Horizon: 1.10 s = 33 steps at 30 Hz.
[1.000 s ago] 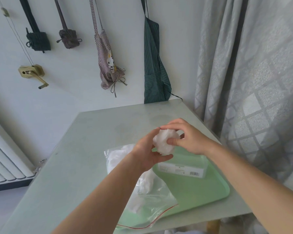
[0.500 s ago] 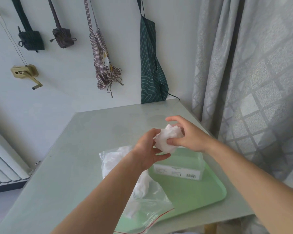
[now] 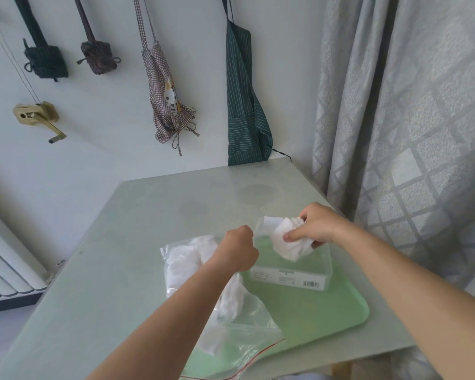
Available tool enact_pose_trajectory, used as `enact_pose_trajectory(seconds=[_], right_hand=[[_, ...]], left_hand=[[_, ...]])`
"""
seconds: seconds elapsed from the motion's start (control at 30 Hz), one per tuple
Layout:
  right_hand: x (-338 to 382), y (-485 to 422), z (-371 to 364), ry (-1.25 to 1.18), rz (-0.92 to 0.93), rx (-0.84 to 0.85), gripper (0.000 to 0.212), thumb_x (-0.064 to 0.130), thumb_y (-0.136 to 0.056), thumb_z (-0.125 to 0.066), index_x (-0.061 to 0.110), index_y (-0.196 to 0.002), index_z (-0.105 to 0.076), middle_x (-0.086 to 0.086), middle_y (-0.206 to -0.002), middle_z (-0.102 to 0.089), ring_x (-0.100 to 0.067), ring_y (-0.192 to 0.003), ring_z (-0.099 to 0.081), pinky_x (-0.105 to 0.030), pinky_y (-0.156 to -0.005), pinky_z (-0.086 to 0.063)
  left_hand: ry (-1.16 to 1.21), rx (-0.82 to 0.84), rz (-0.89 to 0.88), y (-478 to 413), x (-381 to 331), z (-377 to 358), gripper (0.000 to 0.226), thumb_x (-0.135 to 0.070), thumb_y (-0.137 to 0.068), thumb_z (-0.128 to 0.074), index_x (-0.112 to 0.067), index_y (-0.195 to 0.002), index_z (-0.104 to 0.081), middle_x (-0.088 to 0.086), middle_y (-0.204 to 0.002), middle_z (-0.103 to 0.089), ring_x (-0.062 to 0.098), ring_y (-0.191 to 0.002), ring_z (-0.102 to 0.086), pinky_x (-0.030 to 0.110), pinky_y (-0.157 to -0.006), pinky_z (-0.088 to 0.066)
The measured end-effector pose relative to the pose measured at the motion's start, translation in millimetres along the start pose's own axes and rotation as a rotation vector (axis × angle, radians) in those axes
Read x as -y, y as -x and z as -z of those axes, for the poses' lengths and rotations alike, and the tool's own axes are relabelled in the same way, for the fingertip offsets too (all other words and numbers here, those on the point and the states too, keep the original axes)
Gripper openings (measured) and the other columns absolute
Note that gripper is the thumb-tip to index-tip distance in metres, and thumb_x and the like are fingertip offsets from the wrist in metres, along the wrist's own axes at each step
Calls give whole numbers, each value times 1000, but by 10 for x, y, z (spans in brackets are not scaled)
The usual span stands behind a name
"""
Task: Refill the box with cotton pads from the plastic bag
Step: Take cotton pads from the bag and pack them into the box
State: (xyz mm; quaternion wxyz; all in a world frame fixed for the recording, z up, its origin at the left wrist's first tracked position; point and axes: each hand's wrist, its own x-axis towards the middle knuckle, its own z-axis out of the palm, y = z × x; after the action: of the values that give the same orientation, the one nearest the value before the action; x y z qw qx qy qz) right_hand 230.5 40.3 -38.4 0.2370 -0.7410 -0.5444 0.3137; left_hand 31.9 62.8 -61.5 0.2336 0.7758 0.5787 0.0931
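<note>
Your right hand grips a wad of cotton pads just above the clear box on the green tray; your left hand is curled above the plastic bag; whether it holds anything cannot be told.

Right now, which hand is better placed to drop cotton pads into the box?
The right hand: it grips a bunch of cotton pads directly over the clear box. The left hand is beside the box, above the plastic bag, with no pads visible in it.
</note>
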Motion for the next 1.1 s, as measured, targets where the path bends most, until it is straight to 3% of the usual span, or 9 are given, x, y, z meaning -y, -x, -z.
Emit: enact_pose_trajectory(seconds=[0.1, 0.2, 0.37, 0.57, 0.73, 0.8, 0.9, 1.0, 1.1], right_hand=[[146, 33, -196, 199, -46, -78, 46, 34, -58, -88, 9, -78, -55, -8, -79, -65, -24, -59, -67, -27, -48, -53], [245, 37, -464, 369, -36, -197, 53, 31, -63, -84, 10, -97, -48, -5, -89, -54, -27, -74, -60, -28, -56, -43], [273, 8, -842, 496, 61, -278, 28, 21, -75, -76, 13, -82, -50, -6, -94, -62, -27, -73, -57, -29, -57, -41], [229, -72, -812, 269, 19, -108, 43, 42, -69, -83, 11, -75, -54, -3, -73, -55, -23, -62, -56, -27, -55, -40], [124, -97, -647, 170, 60, -9, 16, 11, -78, -69, 3, -65, -63, -22, -68, -44, -21, -57, -41, -28, -49, -43], [80, -98, -669, 153, 106, -1, 24, 3, -74, -62, 13, -56, -48, -12, -67, -33, -20, -60, -30, -27, -55, -33], [39, -79, -677, 8, 105, 26, 25, 11, -75, -64, 15, -54, -52, 3, -57, -44, -21, -57, -44, -29, -59, -44], [41, -4, -608, -107, 112, -35, 9, 19, -83, -64, 21, -82, -73, 6, -84, -70, -17, -78, -67, -24, -60, -49], [88, 176, -507, -57, 190, -111, 12, 24, -86, -65, 25, -95, -73, 7, -98, -71, -11, -92, -66, -21, -69, -46]], left_hand=[[75, 47, 47, -19, 39, -51, 45, -15, -85, -67, -10, -127, -54, 9, -121, -61, 24, -95, -62, 34, -84, -56], [213, 107, 81, 4, 73, -59, 60, -15, -79, -76, -14, -132, -49, 7, -117, -61, 25, -96, -68, 39, -81, -60], [263, 136, 51, 47, 131, -70, 68, -9, -76, -78, -15, -136, -46, 4, -111, -64, 23, -92, -69, 34, -76, -60], [310, 146, 34, 50, 188, -69, 51, -5, -77, -76, -10, -124, -57, 2, -101, -63, 18, -69, -66, 31, -68, -61], [328, 141, 27, 5, 198, -89, 35, -2, -77, -70, -6, -111, -66, 15, -95, -72, 24, -71, -68, 47, -78, -61], [341, 130, 37, -10, 207, -98, 32, -4, -78, -67, -6, -110, -67, 17, -92, -74, 27, -74, -71, 48, -77, -61], [366, 69, 23, 6, 233, -68, 28, -12, -82, -65, -10, -110, -67, 13, -93, -75, 27, -82, -73, 44, -79, -61], [368, -49, -59, 93, 278, 43, 20, -17, -84, -66, -18, -103, -73, 3, -97, -75, 23, -91, -71, 40, -86, -58], [421, -146, -131, 302, 344, 199, 17, -17, -84, -69, -19, -100, -75, -6, -94, -74, 10, -86, -70, 33, -80, -59]])
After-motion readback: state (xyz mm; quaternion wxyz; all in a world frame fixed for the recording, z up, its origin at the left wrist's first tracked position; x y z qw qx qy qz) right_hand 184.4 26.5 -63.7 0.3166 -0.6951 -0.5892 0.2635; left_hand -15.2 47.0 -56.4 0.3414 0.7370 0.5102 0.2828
